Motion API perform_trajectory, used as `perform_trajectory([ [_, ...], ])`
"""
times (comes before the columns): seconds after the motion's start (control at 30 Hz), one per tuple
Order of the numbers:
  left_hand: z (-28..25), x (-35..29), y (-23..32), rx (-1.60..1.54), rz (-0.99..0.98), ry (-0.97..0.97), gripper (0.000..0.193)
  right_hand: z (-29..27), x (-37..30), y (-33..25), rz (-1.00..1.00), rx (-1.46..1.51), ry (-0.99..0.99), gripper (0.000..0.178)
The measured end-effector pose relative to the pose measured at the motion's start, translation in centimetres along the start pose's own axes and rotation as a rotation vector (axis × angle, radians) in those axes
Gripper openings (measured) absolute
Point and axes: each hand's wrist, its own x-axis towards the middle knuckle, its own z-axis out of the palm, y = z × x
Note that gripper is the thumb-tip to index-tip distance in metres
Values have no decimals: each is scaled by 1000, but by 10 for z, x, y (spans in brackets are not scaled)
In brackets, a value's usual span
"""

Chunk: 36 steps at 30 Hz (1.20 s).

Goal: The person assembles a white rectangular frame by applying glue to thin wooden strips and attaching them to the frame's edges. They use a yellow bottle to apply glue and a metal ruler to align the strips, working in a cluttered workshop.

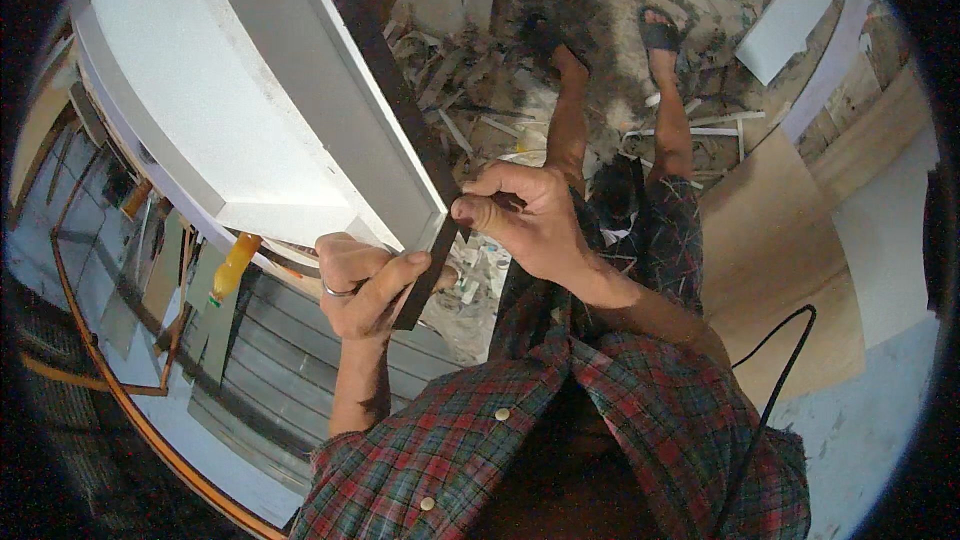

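Note:
A white, shallow box-like piece of furniture [270, 90] with raised grey-white sides reaches from the upper left to the middle. At its near corner lies a short dark brown strip [428, 285], slanting along the end edge. My left hand [365, 285], with a ring on one finger, is closed on the strip's lower part, thumb on top. My right hand [530, 225] is closed at the strip's upper end, thumb and forefinger pinching it by the box corner. Fingers partly hide the strip's ends.
A yellow plastic bottle [236, 265] lies left of the box's near end. Wood offcuts and scraps [450, 90] litter the floor beyond. A brown wooden sheet [775, 260] and a pale board [800, 15] lie at right. A black cable [785, 360] loops beside my right arm.

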Motion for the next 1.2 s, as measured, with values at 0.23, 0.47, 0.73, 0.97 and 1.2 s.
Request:
perform_trajectory([
  [0.23,1,1,0,-11,10,3,45,0,-3,-8,-88,-81,35,20],
  [0.47,0,1,3,-13,-23,-17,47,1,-3,-4,-79,-78,37,21],
  [0.73,-6,-5,-4,6,-12,-26,53,10,-2,9,49,66,-53,24],
  [0.97,-5,-10,-7,-150,-67,1,82,17,5,12,157,404,-151,45],
  [1.2,25,-13,3,145,-87,194,54,10,11,8,135,157,-210,36],
])
